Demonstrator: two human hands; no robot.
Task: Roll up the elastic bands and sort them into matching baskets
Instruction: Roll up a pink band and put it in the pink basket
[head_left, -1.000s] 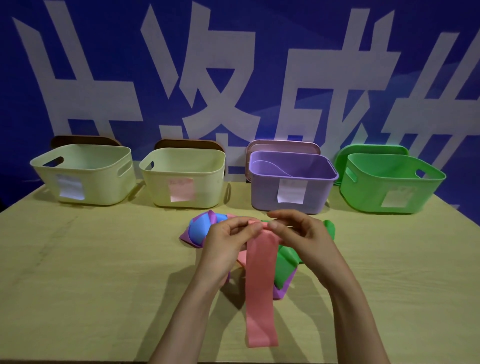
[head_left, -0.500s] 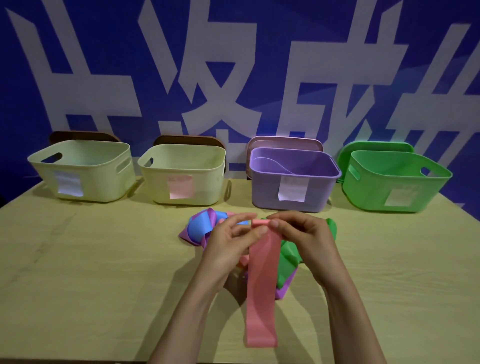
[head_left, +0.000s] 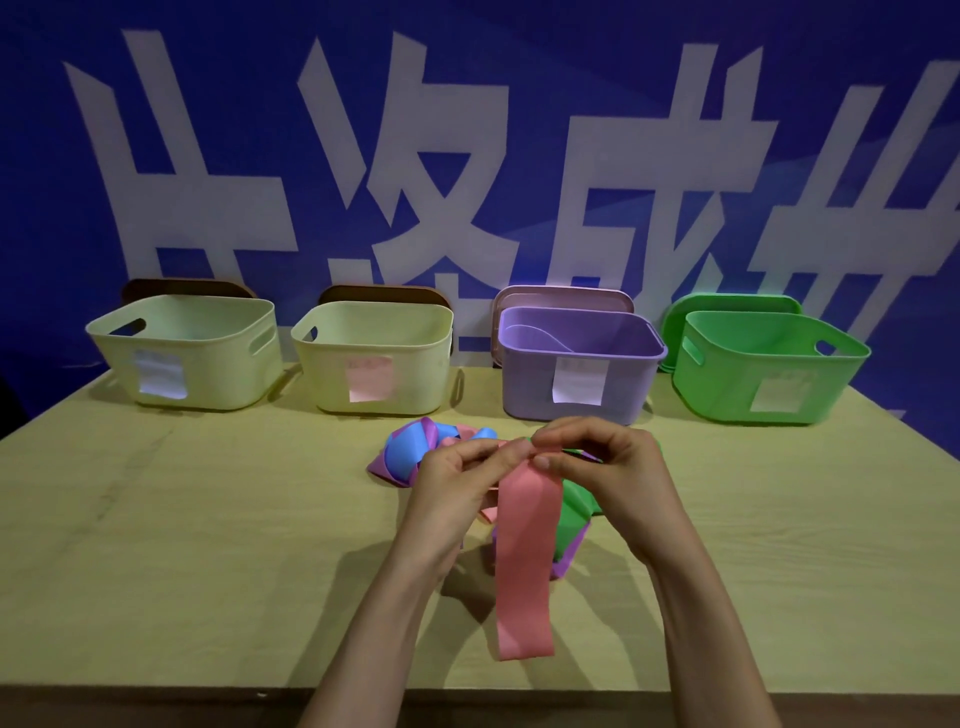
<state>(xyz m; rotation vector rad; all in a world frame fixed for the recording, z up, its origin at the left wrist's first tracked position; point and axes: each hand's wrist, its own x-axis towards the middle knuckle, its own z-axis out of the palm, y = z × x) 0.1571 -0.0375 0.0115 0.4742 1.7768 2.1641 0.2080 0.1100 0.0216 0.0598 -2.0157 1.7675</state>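
Pink stretchy rubber, a long flat elastic band (head_left: 524, 561), hangs from your two hands over the pale wooden surface (head_left: 208, 545). Your left hand (head_left: 452, 483) and your right hand (head_left: 613, 473) both pinch its top edge between thumb and fingertips, knuckles close together. The strip runs straight toward you, and its lower end lies near the front edge of the surface.

Under and behind your hands sits a loose pile of other bands: a blue band (head_left: 405, 452) and a purple band (head_left: 383, 466) on the left, a green band (head_left: 574, 506) on the right.

Four plastic baskets stand in a row along the back: a cream basket with a white label (head_left: 208, 353), a cream basket with a pink label (head_left: 410, 348), a purple basket (head_left: 530, 384) and a green basket (head_left: 727, 384). Behind them hangs a blue banner with large white characters (head_left: 519, 78).
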